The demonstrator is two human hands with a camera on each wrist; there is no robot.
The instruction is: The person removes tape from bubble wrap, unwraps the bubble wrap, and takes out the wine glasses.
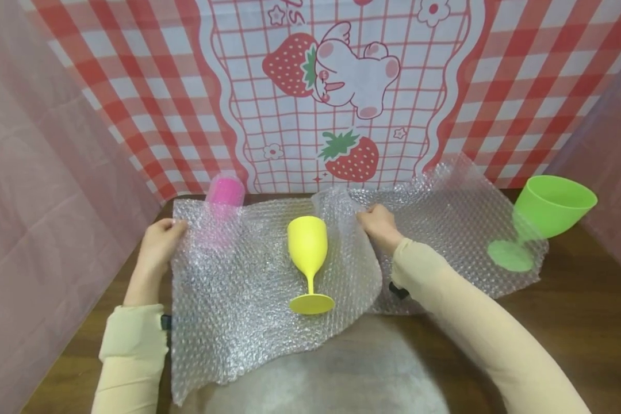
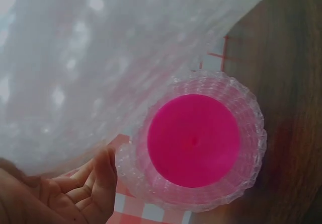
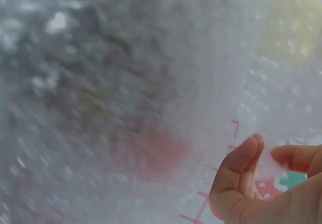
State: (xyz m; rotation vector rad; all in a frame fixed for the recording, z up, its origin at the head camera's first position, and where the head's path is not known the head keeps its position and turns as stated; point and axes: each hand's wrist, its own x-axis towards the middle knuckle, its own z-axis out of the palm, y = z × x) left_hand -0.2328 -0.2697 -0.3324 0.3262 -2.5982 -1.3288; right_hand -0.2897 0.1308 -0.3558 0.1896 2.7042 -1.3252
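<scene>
1 yellow goblet (image 1: 307, 247) sits on bubble wrap sheet 1 (image 1: 227, 310), between the hands. The left hand (image 1: 160, 241) pinches the left edge; the right hand (image 1: 380, 224) pinches the far right edge. Through sheet 2 (image 1: 440, 230) shows the base of 1 green goblet (image 1: 554, 207). Behind sheet 1 is 1 wrapped pink cup (image 1: 226, 192).

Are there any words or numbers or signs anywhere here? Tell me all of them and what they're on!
Sideways pink lettering on the checked cloth: cut off by the top edge of the head view, so I can't read the word.
No writing that I can read on the yellow goblet, green goblet, wrapped pink thing or bubble wrap.
</scene>
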